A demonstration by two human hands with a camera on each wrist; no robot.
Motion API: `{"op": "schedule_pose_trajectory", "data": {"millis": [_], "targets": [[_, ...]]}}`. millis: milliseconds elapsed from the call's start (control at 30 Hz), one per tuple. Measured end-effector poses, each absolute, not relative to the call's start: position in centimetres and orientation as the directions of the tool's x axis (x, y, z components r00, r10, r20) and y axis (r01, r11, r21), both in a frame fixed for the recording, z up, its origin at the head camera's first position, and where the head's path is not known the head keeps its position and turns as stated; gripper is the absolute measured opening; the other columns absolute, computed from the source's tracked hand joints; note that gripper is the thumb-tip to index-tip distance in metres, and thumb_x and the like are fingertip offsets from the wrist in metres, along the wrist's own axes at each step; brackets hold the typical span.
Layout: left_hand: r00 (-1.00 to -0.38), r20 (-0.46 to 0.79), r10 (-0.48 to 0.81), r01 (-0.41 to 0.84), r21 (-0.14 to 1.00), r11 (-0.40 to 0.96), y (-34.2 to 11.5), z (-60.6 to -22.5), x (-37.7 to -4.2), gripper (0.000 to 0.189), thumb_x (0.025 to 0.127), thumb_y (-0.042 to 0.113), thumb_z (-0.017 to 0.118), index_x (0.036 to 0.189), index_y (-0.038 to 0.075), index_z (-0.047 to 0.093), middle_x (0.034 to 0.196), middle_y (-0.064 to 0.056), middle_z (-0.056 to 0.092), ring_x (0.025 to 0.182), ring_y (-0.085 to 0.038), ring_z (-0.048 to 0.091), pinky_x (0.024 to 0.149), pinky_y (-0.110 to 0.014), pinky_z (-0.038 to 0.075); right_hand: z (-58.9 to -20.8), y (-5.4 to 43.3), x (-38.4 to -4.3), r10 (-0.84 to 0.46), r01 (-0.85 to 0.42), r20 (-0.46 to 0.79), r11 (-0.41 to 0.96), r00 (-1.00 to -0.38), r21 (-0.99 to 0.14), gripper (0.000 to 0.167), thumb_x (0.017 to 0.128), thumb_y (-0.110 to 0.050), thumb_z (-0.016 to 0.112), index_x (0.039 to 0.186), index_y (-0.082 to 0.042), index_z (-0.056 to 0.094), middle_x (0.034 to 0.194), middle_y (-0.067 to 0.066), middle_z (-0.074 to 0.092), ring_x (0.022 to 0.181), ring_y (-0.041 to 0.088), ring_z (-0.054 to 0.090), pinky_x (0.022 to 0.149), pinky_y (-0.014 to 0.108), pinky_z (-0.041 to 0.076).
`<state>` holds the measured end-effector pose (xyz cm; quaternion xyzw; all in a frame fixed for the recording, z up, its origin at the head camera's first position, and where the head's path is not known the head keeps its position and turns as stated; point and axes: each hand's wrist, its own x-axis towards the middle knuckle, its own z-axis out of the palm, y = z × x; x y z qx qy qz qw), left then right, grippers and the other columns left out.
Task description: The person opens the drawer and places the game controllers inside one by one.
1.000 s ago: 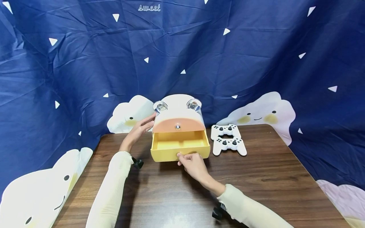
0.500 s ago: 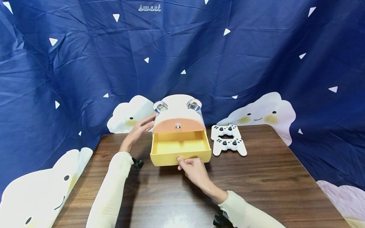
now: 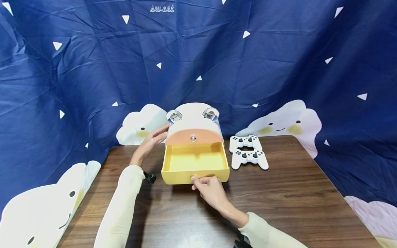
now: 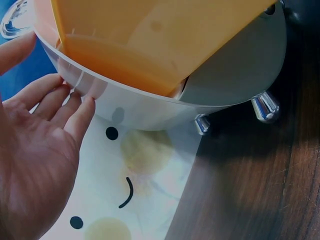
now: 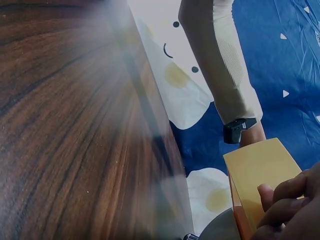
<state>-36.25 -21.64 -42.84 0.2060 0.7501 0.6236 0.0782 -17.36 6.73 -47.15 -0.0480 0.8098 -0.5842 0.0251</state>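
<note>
A white storage box (image 3: 196, 119) with two chrome rings on top and an orange upper front stands at the back of the table. Its yellow drawer (image 3: 176, 177) is pulled well out, and nothing lies inside it. My right hand (image 3: 212, 191) pinches the middle of the drawer's front with thumb and curled fingers. Against the box's left side rests my left hand (image 3: 150, 144), fingers straight. In the left wrist view, the fingertips of the left hand (image 4: 45, 120) touch the curved white wall (image 4: 135, 110), and short chrome feet (image 4: 265, 107) show beneath the box.
Two white game controllers (image 3: 249, 158) lie one before the other on the wooden table (image 3: 279, 193), just right of the box. A blue curtain (image 3: 198, 51) with white triangles and smiling clouds hangs behind. A black wrist camera (image 3: 150, 177) is strapped to the left wrist.
The drawer has slid further out toward me, with my right hand moving back along with it. My left hand has stayed at the box's side.
</note>
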Motion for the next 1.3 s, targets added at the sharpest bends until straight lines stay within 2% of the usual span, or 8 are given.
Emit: {"op": "schedule_pose_trajectory", "data": {"millis": [267,600,867,1133,1300], "targets": [[-0.904,0.138,0.404,0.210,0.968,0.139,-21.6,-42.8,-36.1,0.066,0.109,0.033,0.059,0.168,0.014,0.035,0.175,0.001,0.034,0.163,-0.017,0.028,0.134,-0.038,0.030,-47.2,6.7,-17.1,-0.110,-0.059,0.026,0.308,-0.994,-0.950,0.043,0.102,-0.046,0.071,0.073,-0.014,0.079,0.045,-0.009,0.050,0.041,0.002,0.041,0.042,0.016,0.028],[-0.902,0.147,0.407,0.223,0.964,0.145,-21.7,-42.9,-36.3,0.064,0.111,0.032,0.056,0.168,0.012,0.034,0.176,-0.004,0.030,0.165,-0.024,0.025,0.136,-0.044,0.025,-47.3,6.9,-17.2,-0.116,-0.070,0.036,0.304,-0.993,-0.950,0.046,0.102,-0.047,0.071,0.072,-0.013,0.078,0.044,-0.010,0.050,0.042,0.003,0.041,0.042,0.016,0.030],[-0.903,0.138,0.406,0.218,0.963,0.158,-21.7,-42.8,-36.2,0.064,0.110,0.036,0.057,0.167,0.018,0.037,0.176,0.002,0.031,0.164,-0.019,0.025,0.137,-0.044,0.024,-46.9,7.4,-17.2,-0.137,-0.058,0.011,0.344,-0.990,-0.937,0.048,0.102,-0.050,0.069,0.072,-0.013,0.077,0.042,-0.010,0.047,0.039,0.004,0.043,0.042,0.019,0.036],[-0.905,0.134,0.404,0.213,0.965,0.156,-21.7,-42.8,-36.2,0.063,0.110,0.036,0.057,0.167,0.018,0.037,0.176,0.001,0.031,0.164,-0.020,0.025,0.137,-0.044,0.024,-44.3,9.5,-17.4,-0.196,-0.142,0.087,0.290,-0.977,-0.946,0.031,0.103,-0.023,0.071,0.077,-0.006,0.077,0.050,-0.007,0.053,0.042,0.004,0.042,0.040,0.017,0.032],[-0.899,0.130,0.417,0.204,0.969,0.137,-21.7,-42.7,-36.3,0.063,0.111,0.032,0.057,0.168,0.015,0.035,0.176,-0.001,0.030,0.165,-0.020,0.024,0.137,-0.042,0.024,-42.3,11.7,-17.8,-0.207,-0.268,0.203,0.364,-0.957,-0.892,0.029,0.103,-0.023,0.070,0.079,-0.010,0.079,0.049,-0.005,0.053,0.041,0.006,0.046,0.051,0.020,0.046]]}}
